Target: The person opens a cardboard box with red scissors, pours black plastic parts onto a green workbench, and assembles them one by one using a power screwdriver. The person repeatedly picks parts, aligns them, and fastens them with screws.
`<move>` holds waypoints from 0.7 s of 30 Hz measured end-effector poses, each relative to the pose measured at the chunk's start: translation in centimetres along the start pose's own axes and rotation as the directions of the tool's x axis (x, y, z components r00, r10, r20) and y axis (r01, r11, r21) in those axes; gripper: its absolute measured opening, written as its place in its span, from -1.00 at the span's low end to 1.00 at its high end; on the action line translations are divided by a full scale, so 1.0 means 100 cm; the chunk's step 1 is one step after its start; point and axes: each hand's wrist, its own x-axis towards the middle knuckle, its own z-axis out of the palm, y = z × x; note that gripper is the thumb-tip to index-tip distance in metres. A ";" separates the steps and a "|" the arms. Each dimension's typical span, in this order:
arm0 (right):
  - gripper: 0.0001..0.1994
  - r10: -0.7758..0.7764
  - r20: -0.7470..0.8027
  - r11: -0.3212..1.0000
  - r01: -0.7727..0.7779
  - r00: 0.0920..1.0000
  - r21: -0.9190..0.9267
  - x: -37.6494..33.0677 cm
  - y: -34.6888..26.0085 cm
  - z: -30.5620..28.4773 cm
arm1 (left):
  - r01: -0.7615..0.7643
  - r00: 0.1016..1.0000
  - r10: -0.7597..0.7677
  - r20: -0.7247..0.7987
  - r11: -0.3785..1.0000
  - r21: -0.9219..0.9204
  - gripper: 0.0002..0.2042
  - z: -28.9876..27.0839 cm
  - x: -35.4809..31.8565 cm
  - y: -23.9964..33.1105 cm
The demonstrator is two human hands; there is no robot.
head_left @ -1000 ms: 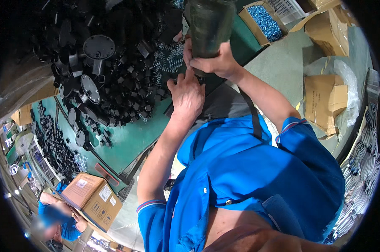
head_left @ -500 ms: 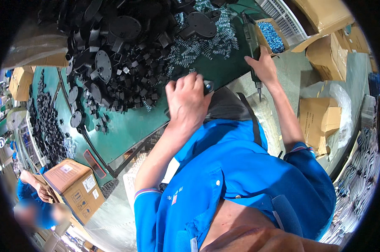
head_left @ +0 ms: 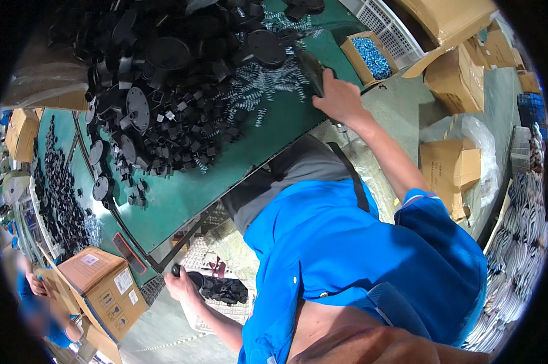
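A dark, slim powered screwdriver (head_left: 312, 68) is gripped in the right hand (head_left: 342, 100); it is held at a slant across the edge of the green tabletop (head_left: 177, 197), its silvery tip directed toward the wearer. A black part (head_left: 176, 269) is held in the left hand (head_left: 183, 286), only its rounded end exposed, the rest being hidden by the fingers.
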 end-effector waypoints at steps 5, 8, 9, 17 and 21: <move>-0.33 -0.106 -0.038 0.994 0.105 0.994 -0.029 0.002 0.001 0.008 | 0.316 0.920 -0.372 0.126 0.891 0.326 -0.70 0.052 -0.013 -0.094; -0.12 -0.093 0.055 0.996 0.093 0.994 -0.004 0.005 0.008 0.000 | 0.494 0.809 -0.579 0.100 0.763 0.416 -0.75 0.075 -0.032 -0.145; -0.19 -0.087 -0.062 0.996 0.087 0.994 0.000 0.001 0.011 -0.010 | 0.542 0.772 -0.630 0.086 0.723 0.427 -0.75 0.084 -0.039 -0.162; -0.59 0.194 -0.421 0.974 -0.123 0.886 0.191 0.078 0.190 -0.011 | 0.615 0.641 -0.745 0.185 0.643 0.456 -0.73 0.134 -0.057 -0.185; -0.65 0.000 -0.506 0.999 0.023 0.863 0.040 0.064 0.158 0.003 | 0.615 0.666 -0.730 0.153 0.654 0.441 -0.73 0.150 -0.069 -0.188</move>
